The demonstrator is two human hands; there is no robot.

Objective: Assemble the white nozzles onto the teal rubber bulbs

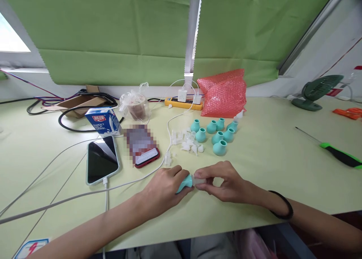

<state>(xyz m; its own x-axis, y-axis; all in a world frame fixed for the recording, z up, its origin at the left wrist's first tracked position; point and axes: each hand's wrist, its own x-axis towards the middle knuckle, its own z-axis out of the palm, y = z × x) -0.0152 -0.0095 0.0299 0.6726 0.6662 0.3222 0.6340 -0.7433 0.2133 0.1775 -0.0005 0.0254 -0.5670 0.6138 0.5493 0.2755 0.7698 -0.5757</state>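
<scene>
Centrally, a teal bulb (185, 183) is held on its side just above the near part of a pale table (254, 176). It is wrapped in the closed fingers of the left hand (168, 187), its mouth turned toward the right. At that mouth a clear tip (200, 181) is pinched between the thumb and fingers of the right hand (226, 181); how deeply it is seated cannot be told. On the right wrist a black band (284, 205) is worn.

Just beyond the bulb, small clear pieces (186, 146) are scattered in a loose pile. Beyond it and to its right, more teal bulbs (220, 148) are grouped, most with their mouths upward; one at the group's right edge is tilted and fitted with a clear tip.

To the left of the bulb, a red-edged phone (147, 157) is laid flat, and farther left a dark-screened phone (102, 159) is plugged into a white cable (106, 198). Well beyond the bulb, a blue milk carton (103, 121), a bagged cup (137, 110), a yellow power strip (183, 104) and a red bubble bag (223, 98) are lined up from left to right. Far to its right, a green-and-black screwdriver (341, 155) and a green fan (316, 91) are placed.
</scene>
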